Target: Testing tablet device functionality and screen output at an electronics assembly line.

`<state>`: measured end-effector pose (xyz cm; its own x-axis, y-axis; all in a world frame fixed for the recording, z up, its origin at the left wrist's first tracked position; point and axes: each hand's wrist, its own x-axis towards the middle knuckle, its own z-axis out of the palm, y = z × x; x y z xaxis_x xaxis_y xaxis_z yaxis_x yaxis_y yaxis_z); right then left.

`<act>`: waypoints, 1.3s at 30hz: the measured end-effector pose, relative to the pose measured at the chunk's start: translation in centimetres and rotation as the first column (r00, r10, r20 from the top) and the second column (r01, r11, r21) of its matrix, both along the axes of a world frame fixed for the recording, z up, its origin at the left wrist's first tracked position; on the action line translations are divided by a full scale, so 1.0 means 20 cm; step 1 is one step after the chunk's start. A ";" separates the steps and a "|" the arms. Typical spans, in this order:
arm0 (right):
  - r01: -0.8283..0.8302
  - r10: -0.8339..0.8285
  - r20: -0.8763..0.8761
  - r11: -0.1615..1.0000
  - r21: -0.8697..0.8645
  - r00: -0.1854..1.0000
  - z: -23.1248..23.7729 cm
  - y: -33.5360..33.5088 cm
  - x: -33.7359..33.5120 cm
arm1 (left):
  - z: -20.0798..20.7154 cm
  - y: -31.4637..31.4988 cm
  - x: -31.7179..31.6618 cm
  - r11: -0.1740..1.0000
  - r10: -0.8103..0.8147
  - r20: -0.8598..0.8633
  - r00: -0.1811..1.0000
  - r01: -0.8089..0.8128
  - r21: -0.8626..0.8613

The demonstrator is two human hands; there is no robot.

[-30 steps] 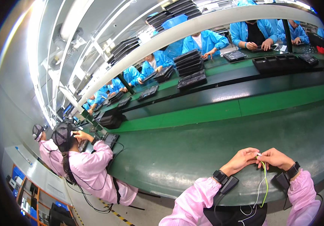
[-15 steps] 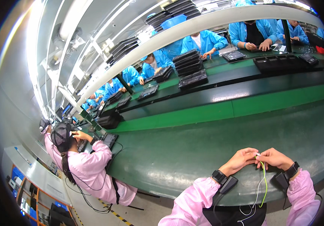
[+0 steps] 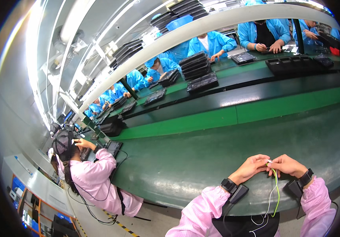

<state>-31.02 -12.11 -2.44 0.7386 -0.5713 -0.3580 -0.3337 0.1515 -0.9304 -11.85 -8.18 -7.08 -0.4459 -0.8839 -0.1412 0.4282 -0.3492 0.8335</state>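
Above the front part of the green table, my left hand (image 3: 253,166) and my right hand (image 3: 289,166) meet fingertip to fingertip. Both pinch the upper end of a thin cable (image 3: 277,189), one side of which is yellow-green and the other white. A small white piece shows between the fingertips; its kind is too small to tell. The cable hangs down past the table's front edge, and its white strand (image 3: 259,227) curls over a dark cloth below. Each wrist wears a black strap with a dark box beside it.
The green table (image 3: 185,166) stretches ahead and to the left. At the left, a person in pink (image 3: 92,170) sits with cords trailing behind. Across a raised green partition (image 3: 217,118), people in blue work beside stacked black trays (image 3: 195,65) and a black compartment tray (image 3: 290,66).
My hands keep the same pinch on the cable, nearly unmoved. The view has shifted slightly, and the workers across the table have moved their hands a little.
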 end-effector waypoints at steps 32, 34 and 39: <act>-0.021 0.020 0.012 1.000 0.014 1.000 -0.03 -0.02 -0.02 | 0.02 -0.01 -0.01 0.999 -0.009 0.003 1.000 0.008 0.038; -0.021 0.021 -0.043 1.000 0.004 0.999 -0.03 -0.02 -0.02 | 0.02 -0.01 -0.01 1.000 0.010 0.034 0.999 -0.011 0.027; -0.017 0.017 0.015 0.999 0.027 1.000 -0.02 -0.02 -0.03 | 0.02 -0.01 -0.01 0.999 -0.001 0.000 1.000 0.001 0.044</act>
